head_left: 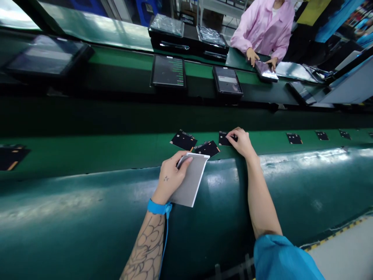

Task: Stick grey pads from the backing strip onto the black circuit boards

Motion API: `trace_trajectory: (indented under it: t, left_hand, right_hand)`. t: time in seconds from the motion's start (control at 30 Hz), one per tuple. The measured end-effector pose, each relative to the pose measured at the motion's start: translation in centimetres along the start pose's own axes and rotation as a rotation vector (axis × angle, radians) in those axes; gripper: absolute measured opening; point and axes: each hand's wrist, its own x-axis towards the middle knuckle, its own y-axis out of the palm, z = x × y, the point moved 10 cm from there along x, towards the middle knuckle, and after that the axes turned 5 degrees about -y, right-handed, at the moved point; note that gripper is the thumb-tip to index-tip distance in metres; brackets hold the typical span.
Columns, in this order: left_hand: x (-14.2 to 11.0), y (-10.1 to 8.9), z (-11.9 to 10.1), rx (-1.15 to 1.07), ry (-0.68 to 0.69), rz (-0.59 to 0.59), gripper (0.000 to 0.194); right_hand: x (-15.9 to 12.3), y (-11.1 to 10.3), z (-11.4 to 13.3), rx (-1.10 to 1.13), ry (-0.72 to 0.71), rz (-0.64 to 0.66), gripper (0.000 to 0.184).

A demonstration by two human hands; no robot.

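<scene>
My left hand [172, 175], wearing a blue wrist strap [159, 207] with a cord, is closed on a flat grey panel with white edges [190, 181]. It holds the panel tilted over the near edge of the green belt. The fingers of my right hand [241, 142] pinch at a small black circuit board [223, 138] on the belt; I cannot tell whether it is lifted. Just beyond the panel lie two more black boards, one [183, 140] at the left and another [207, 148] partly behind the panel's top edge.
More black boards lie along the green belt [140, 149], one at far left [13, 157] and several to the right [294, 138]. On the raised line behind sit flat screens [168, 70]. A person in a pink jacket [264, 27] handles a device [266, 72] across from me.
</scene>
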Motion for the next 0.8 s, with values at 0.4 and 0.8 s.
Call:
trace_trajectory:
  t: [0.4, 0.8]
  left_hand:
    - [0.1, 0.0, -0.1, 0.027, -0.005, -0.001, 0.023]
    - [0.1, -0.1, -0.2, 0.035, -0.011, -0.009, 0.027]
  right_hand:
    - [-0.2, 0.5, -1.1, 0.021, 0.021, -0.030, 0.013]
    - [-1.1, -0.5, -2.4, -0.069, 0.073, -0.021, 0.018]
